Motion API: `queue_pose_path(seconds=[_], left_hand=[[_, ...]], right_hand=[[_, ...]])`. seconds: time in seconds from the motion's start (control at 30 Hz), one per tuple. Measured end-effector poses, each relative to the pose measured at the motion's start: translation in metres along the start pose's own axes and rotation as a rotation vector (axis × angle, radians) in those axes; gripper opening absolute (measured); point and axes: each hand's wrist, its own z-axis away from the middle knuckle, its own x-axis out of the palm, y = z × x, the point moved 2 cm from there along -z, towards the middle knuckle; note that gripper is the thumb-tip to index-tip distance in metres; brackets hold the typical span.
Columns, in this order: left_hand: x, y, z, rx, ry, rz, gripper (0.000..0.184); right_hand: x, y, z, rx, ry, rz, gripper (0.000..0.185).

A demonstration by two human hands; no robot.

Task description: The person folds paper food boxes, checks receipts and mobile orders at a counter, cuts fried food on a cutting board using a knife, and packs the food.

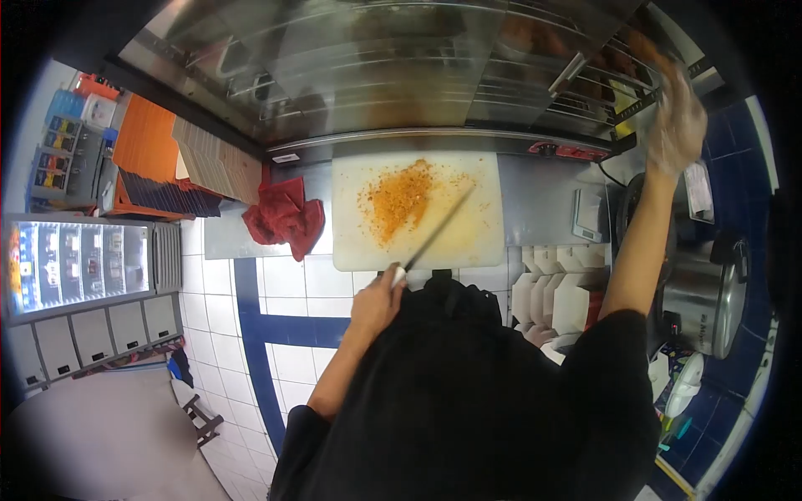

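My left hand (381, 299) is closed around the handle of a knife (440, 225). Its long blade lies slanted over a white cutting board (351, 250), pointing away to the right. A heap of chopped orange-brown crumbly food (397, 200) covers the middle of that board, with loose bits scattered around it. My right hand (678, 125), in a clear plastic glove, is stretched far out to the upper right, at the end of a glass display case (368, 75). Its fingers are blurred against brownish food behind them, so whether it grips anything is unclear.
A crumpled red cloth (286, 215) lies left of the board. Stacked folded cartons (213, 159) stand farther left. On the right are a small scale (590, 215), open paper boxes (555, 292) and a large metal pot (706, 301). A lit drinks fridge (79, 265) is at far left.
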Motion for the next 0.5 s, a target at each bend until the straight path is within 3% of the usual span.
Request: queue_pose_path(seconds=[0.03,0.13,0.2,0.23,0.27,0.3,0.4,0.43,0.5], left_hand=[[-0.004,0.004,-0.001,-0.022,-0.107,-0.010,0.042],[0.001,-0.013,-0.003,-0.022,-0.046,0.040,0.042],[-0.009,-0.021,-0.007,-0.063,-0.023,0.042,0.042],[-0.013,-0.025,-0.007,-0.112,0.007,0.055,0.041],[-0.016,-0.027,-0.009,-0.098,-0.006,0.040,0.041],[-0.018,-0.030,-0.010,-0.085,-0.014,0.029,0.041],[-0.015,-0.033,-0.013,0.033,0.016,0.039,0.040],[-0.014,-0.029,-0.014,0.118,0.065,0.078,0.040],[-0.021,-0.005,-0.020,0.097,-0.023,0.077,0.041]], right_hand=[[-0.011,-0.004,0.013,0.057,-0.030,-0.026,0.035],[-0.039,-0.028,0.075,0.202,-0.120,-0.281,0.034],[-0.058,-0.073,0.124,0.285,-0.355,-0.195,0.037],[-0.062,-0.099,0.145,0.295,-0.387,-0.396,0.043],[-0.056,-0.120,0.187,0.154,-0.396,-0.379,0.049],[-0.056,-0.146,0.221,0.235,-0.612,-0.442,0.041],[-0.048,-0.211,0.299,0.409,-0.741,-0.632,0.028],[-0.048,-0.220,0.321,0.430,-0.762,-0.635,0.027],[-0.049,-0.233,0.366,0.551,-0.885,-0.651,0.030]])
